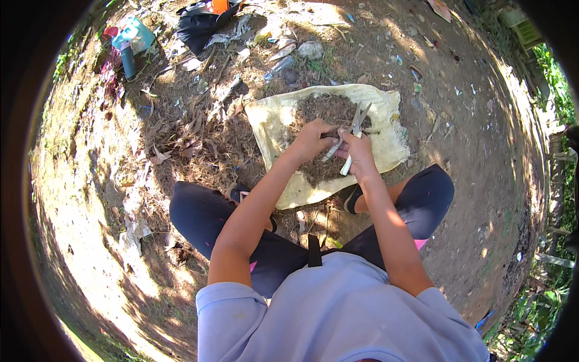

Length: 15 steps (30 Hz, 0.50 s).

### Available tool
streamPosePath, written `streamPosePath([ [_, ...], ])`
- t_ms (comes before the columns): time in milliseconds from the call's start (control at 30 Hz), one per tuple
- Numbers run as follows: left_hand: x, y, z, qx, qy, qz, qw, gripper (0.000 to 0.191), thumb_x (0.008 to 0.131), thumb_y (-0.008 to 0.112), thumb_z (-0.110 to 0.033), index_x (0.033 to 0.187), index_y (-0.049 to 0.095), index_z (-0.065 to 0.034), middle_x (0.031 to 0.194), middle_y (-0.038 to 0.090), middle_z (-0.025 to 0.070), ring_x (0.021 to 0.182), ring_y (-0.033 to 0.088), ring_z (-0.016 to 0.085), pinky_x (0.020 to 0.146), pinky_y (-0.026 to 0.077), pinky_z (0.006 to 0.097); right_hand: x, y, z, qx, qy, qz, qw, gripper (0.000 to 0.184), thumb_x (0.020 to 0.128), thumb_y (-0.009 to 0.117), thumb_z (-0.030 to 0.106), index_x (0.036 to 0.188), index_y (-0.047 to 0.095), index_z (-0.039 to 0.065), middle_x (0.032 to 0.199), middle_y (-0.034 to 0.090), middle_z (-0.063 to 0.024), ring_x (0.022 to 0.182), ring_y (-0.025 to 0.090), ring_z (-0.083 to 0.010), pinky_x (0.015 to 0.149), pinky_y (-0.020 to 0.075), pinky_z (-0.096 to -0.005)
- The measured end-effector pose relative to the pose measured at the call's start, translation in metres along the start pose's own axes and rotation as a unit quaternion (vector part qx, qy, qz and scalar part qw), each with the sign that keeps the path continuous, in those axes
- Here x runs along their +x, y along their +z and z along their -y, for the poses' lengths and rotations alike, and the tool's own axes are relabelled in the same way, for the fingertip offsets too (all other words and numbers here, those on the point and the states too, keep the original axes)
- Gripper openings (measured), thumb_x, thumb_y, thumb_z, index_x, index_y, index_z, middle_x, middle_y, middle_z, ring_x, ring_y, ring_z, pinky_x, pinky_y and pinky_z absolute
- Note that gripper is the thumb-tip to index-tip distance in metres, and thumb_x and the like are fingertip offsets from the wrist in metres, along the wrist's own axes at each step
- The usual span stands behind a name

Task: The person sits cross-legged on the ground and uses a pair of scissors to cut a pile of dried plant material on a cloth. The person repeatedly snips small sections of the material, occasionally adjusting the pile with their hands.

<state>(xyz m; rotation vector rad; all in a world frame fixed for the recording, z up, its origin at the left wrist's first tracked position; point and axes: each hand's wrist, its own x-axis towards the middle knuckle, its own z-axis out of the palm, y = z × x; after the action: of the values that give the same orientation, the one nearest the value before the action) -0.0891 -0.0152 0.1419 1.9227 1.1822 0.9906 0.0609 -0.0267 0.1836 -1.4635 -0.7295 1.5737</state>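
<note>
My right hand [360,151] grips a pair of scissors [358,122] with white handles; the steel blades stand apart and point away from me. Beside it, my left hand [312,139] pinches a small dark tuft of dry plant fibre [331,134] close to the blades. Below both hands, a flattened pale woven sack [276,115] lies on the ground, frayed along its right side. A loose heap of brown, shredded dry plant fibre [323,106] covers the sack's middle, partly hidden by my hands.
Dry leaves and fibre litter [203,135] spread left of the sack. Beyond it lie a clear plastic bottle [279,68] and a black plastic bag [196,27] with something orange. A dark bottle [127,61] and a light-blue bag [135,35] are at far left. My bent knees flank the sack.
</note>
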Motion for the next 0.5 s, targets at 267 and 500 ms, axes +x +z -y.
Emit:
streamPosePath([
  [267,0.008,-0.016,0.010,-0.364,-0.306,-0.099,0.874,0.023,0.089,0.059,-0.005,0.107,0.060,0.0083,0.084,0.065,0.0097,0.069,0.061,0.014,0.055,0.050,0.0251,-0.014,0.001,-0.005,-0.035,0.007,0.052,0.998,0.022,0.088,0.063,0.022,0.101,0.056,0.005,0.086,0.063,-0.0073,0.073,0.064,-0.0175,0.065,0.0525,-0.0317],
  [500,0.010,-0.033,0.007,-0.353,-0.338,-0.085,0.868,0.021,0.083,0.067,-0.004,0.103,0.062,0.0032,0.081,0.064,0.0057,0.066,0.061,0.014,0.055,0.053,0.0264,-0.036,-0.012,-0.047,-0.176,-0.020,0.099,0.979,0.045,0.089,0.059,0.044,0.098,0.058,0.000,0.077,0.060,-0.0050,0.067,0.059,-0.0126,0.060,0.0474,-0.0264],
])
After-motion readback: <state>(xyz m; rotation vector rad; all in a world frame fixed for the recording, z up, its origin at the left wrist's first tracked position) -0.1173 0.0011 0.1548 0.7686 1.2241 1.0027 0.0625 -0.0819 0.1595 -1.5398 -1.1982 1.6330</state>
